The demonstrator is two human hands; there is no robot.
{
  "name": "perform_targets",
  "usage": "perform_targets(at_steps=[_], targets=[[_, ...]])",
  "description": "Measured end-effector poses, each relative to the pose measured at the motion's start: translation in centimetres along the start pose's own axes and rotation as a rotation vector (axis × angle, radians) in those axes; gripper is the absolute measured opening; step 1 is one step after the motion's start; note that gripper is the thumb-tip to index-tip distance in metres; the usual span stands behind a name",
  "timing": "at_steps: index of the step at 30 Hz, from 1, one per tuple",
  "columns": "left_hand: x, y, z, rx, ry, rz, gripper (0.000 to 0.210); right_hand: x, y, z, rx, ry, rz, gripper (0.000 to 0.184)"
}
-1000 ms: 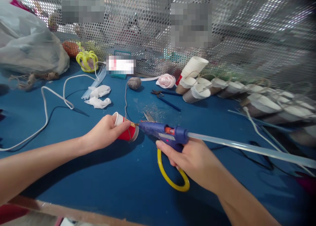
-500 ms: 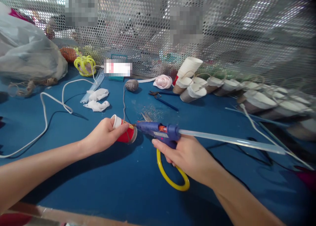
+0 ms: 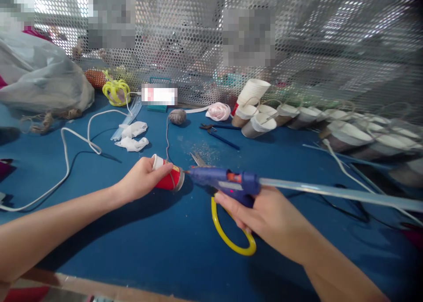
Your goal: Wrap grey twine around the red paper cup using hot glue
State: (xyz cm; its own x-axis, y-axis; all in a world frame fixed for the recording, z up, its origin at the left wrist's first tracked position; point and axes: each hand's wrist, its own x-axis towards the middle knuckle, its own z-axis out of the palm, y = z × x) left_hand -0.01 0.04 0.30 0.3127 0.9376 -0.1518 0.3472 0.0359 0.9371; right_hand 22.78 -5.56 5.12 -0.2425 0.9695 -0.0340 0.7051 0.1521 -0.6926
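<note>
My left hand (image 3: 140, 181) is closed around a red paper cup (image 3: 168, 182) tilted on its side, its white rim to the left and grey yarn on its base end. A grey strand runs from the cup to a ball of yarn (image 3: 177, 116) behind it. My right hand (image 3: 264, 214) grips a blue hot glue gun (image 3: 221, 180) with a long clear glue stick (image 3: 317, 189) sticking out of its back. The nozzle points left, close to the cup's base. Beneath the gun lie scissors with yellow handles (image 3: 228, 240), partly hidden by the gun and my hand.
Blue-handled pliers (image 3: 220, 134) lie beyond the scissors. Several wrapped cups (image 3: 259, 125) line the back right. A pink ribbon roll (image 3: 218, 111), crumpled white pieces (image 3: 132, 137) and a yellow basket-like item (image 3: 116, 90) stand along the back. A white cable (image 3: 66, 161) loops at left.
My right hand has drawn the glue gun to the right, so its nozzle has pulled back from the cup. My left hand still holds the cup in nearly the same place.
</note>
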Motion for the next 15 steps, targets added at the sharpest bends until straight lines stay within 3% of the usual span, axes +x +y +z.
perform_targets(at_steps=[3, 6, 8, 15], targets=[[-0.1, 0.3, 0.2, -0.03, 0.022, -0.032, 0.04, 1.1, 0.4, -1.3, 0.229, 0.018, 0.116, 0.023], [-0.4, 0.8, 0.5, -0.105, 0.014, -0.025, 0.037, 3.0, 2.4, -2.6, 0.279, 0.27, 0.189, 0.025], [-0.7, 1.0, 0.6, -0.137, 0.013, 0.016, 0.035, 4.4, 4.1, -3.0, 0.244, 0.352, 0.26, 0.022], [-1.5, 0.8, 0.8, -0.097, -0.01, 0.138, 0.034, 7.3, 7.7, -2.5, 0.082, 0.309, 0.44, 0.033]])
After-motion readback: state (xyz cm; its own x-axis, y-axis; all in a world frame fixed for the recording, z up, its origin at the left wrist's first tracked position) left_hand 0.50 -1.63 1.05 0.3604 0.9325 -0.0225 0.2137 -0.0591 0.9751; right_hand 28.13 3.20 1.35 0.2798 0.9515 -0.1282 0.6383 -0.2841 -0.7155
